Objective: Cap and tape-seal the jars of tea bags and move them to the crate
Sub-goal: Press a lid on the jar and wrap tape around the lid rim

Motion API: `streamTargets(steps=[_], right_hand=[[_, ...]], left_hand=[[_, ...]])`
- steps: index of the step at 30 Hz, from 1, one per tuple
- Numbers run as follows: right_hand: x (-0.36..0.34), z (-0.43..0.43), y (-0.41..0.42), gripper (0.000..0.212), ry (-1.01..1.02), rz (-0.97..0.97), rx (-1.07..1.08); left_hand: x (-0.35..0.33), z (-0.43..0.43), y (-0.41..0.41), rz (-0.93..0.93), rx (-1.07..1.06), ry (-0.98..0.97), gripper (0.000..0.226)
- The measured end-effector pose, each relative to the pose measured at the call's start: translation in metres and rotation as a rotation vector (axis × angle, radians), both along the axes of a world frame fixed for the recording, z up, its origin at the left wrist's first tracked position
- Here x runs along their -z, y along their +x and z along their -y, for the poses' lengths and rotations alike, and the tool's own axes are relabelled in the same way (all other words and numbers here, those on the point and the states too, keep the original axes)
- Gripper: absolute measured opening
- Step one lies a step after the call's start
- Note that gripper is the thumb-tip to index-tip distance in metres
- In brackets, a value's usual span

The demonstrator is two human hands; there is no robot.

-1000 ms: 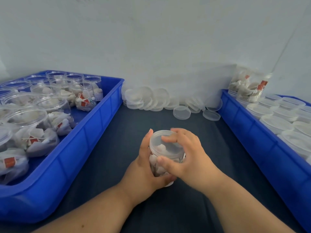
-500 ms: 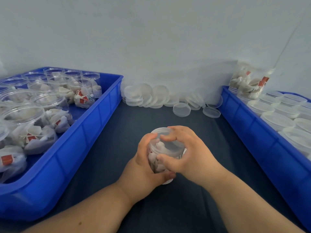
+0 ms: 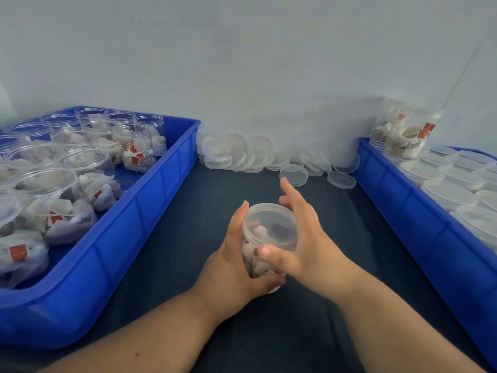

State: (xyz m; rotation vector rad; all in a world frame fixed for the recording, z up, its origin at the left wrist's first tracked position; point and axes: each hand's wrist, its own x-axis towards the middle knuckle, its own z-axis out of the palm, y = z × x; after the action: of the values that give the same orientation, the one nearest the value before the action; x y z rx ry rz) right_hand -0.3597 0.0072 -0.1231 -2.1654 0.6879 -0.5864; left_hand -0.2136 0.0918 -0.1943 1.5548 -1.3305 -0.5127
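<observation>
Fingers of my right hand [image 3: 309, 238] have come off the lid [image 3: 271, 224] since half a second back: curled over it then, straight and spread now, thumb alone touching the near rim. Left hand [image 3: 234, 270] wraps the jar [image 3: 254, 262] body, mid-bench [image 3: 188, 238], between left crate [image 3: 150, 200] of uncapped jars and right crate [image 3: 403, 211] of capped ones. Lid sits level; can't tell if it's fully tight. Handling guess: thin clear plastic, light, smooth so a bit slippery, and the wall will flex if squeezed. I'd hold round the body under the lid, not by the lid. No tape in view.
</observation>
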Motion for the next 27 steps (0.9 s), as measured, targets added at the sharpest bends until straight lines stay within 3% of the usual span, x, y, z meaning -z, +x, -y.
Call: streamTargets(steps=[3, 5, 11, 17, 19, 22, 27], right_hand=[[0.0, 0.007, -0.012, 0.107, 0.203, 0.07, -0.163], [0.002, 0.008, -0.013, 0.097, 0.251, 0.142, -0.112], [0.005, 0.009, -0.003, 0.09, 0.063, 0.133, 0.072], [-0.012, 0.025, -0.005, 0.105, -0.032, -0.058, -0.131], [-0.013, 0.024, -0.003, 0.097, -0.069, -0.067, -0.161], [-0.006, 0.011, 0.002, 0.084, -0.082, 0.021, -0.054], [0.009, -0.011, 0.015, 0.073, -0.087, 0.159, 0.204]], left_hand=[[-0.001, 0.0, 0.001, -0.001, -0.012, 0.006, 0.122], [0.0, 0.0, 0.001, -0.017, -0.021, 0.015, 0.123], [-0.001, 0.0, 0.002, -0.051, -0.01, -0.003, 0.125], [-0.002, 0.001, 0.004, -0.034, 0.096, 0.018, 0.124], [-0.003, 0.002, 0.004, -0.048, 0.162, 0.034, 0.125], [-0.003, 0.001, -0.002, -0.063, 0.128, 0.052, 0.126], [-0.002, -0.001, -0.012, 0.092, -0.02, 0.03, 0.116]])
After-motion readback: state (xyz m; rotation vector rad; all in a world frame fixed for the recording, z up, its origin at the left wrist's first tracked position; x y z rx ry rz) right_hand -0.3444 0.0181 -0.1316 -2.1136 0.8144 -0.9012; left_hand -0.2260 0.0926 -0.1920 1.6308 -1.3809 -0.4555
